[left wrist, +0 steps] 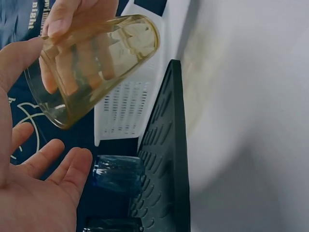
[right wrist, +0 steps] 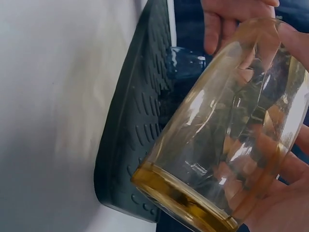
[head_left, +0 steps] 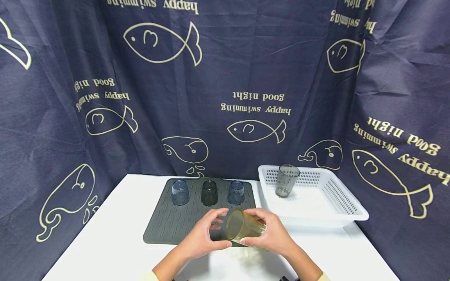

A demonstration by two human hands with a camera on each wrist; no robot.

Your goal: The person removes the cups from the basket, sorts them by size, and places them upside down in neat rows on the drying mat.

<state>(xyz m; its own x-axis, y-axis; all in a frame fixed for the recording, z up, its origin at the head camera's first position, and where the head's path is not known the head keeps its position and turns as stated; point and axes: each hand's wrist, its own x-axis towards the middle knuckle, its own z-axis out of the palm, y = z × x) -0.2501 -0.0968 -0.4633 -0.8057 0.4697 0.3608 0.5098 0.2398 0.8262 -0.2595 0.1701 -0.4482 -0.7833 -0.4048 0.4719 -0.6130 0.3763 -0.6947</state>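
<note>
An amber see-through drinking glass (head_left: 246,227) lies tilted in my right hand (head_left: 275,234), its mouth facing left and its thick base to the right. My right thumb and fingers grip it from both sides. Beside the mouth is my left hand (head_left: 204,236), fingers spread and loosely bent; in the left wrist view its thumb tip is right at the rim. Below and behind is a dark ribbed drying mat (head_left: 165,226). Along its back stand a blue glass (head_left: 180,193), a dark grey glass (head_left: 209,194) and another blue glass (head_left: 235,193), all upside down.
To the right sits a white perforated plastic basket (head_left: 309,221), with a grey clear glass (head_left: 286,181) leaning upright in its back left corner. The white table (head_left: 105,238) lies under everything. A navy curtain (head_left: 218,78) with fish prints closes off the back and sides.
</note>
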